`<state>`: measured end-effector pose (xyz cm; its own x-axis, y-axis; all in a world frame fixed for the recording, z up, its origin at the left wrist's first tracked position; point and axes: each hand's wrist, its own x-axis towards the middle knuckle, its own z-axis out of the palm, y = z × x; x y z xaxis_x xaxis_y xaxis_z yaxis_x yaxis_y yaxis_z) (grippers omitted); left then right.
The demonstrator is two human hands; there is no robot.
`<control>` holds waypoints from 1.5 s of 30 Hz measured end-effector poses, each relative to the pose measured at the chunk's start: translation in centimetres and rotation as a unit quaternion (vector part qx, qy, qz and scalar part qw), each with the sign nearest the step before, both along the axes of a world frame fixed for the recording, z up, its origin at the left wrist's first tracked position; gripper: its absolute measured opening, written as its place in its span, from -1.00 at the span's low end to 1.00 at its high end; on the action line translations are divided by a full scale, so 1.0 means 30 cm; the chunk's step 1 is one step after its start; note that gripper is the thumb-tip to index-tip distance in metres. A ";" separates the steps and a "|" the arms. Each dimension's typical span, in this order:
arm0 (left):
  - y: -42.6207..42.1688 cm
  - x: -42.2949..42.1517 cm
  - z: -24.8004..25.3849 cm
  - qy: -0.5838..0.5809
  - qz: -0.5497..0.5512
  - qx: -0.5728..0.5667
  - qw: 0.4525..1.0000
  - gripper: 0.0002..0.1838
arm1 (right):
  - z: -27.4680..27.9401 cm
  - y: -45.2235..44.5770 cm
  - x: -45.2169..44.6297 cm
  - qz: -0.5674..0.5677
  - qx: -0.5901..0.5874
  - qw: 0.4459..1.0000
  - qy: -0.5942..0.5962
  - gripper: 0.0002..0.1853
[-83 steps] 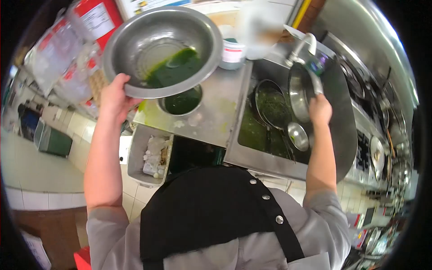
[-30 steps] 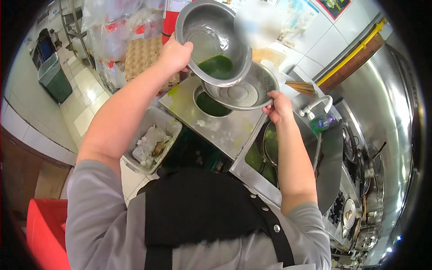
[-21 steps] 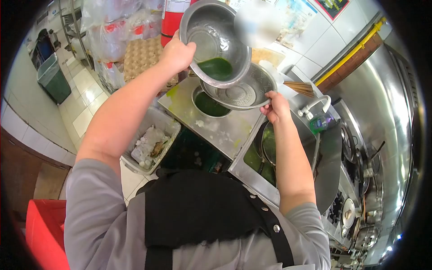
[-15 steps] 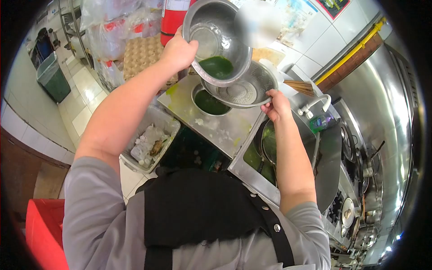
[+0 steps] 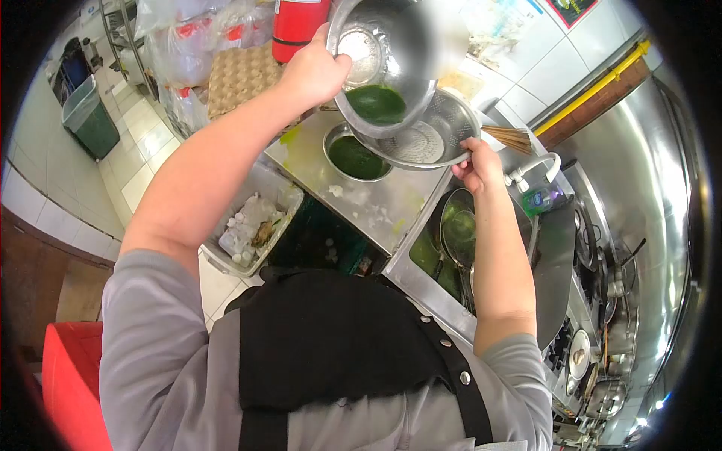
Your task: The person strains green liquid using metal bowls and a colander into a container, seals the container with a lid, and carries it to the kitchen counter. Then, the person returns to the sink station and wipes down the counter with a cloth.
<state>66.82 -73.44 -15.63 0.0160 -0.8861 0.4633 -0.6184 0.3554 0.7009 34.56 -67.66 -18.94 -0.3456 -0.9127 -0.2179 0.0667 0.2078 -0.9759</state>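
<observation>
My left hand (image 5: pixel 320 69) grips the left rim of a large metal bowl (image 5: pixel 410 52), tilted, with green liquid (image 5: pixel 376 104) pooled at its lower side. Beneath and to the right of it is a perforated metal colander (image 5: pixel 455 124), whose right rim my right hand (image 5: pixel 479 164) holds. The bowl overlaps the colander's left part; whether they touch I cannot tell. A smaller metal bowl (image 5: pixel 356 156) of dark green liquid stands on the steel counter (image 5: pixel 383 216), just left of the colander.
To the right is a sink (image 5: pixel 431 289) with pans (image 5: pixel 459 225) in it and a white faucet (image 5: pixel 538 169). A grey bin (image 5: pixel 288 203) of waste stands below the counter. Egg trays (image 5: pixel 239 77) and a red extinguisher (image 5: pixel 299 26) are behind my left arm.
Since the earliest frame, my right hand has let go of the pan at the sink and taken hold of the colander. Lately the bowl and colander have moved slightly right and up together.
</observation>
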 end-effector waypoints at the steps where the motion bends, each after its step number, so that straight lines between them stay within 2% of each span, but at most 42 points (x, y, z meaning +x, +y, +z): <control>1: 0.016 -0.003 0.014 -0.008 0.002 0.009 1.000 -0.24 | 0.003 0.003 0.001 -0.001 0.000 1.000 -0.001 -0.85; 14: 0.007 -0.023 -0.002 -0.020 -0.002 0.000 1.000 -0.24 | -0.008 0.011 -0.019 -0.008 -0.005 1.000 0.006 -0.86; 26: -0.020 -0.020 -0.027 -0.022 -0.006 -0.053 0.998 -0.25 | 0.001 0.014 0.004 -0.007 -0.009 1.000 0.002 -0.85; 45: 0.074 -0.008 0.071 -0.062 -0.017 -0.045 0.997 -0.28 | -0.012 -0.004 -0.022 0.005 -0.008 1.000 0.002 -0.86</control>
<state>66.57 -71.24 -13.49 -0.0768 -0.8396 0.5377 -0.6849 0.4364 0.5835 33.92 -67.78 -19.30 -0.3369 -0.9197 -0.2018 0.0608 0.1926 -0.9794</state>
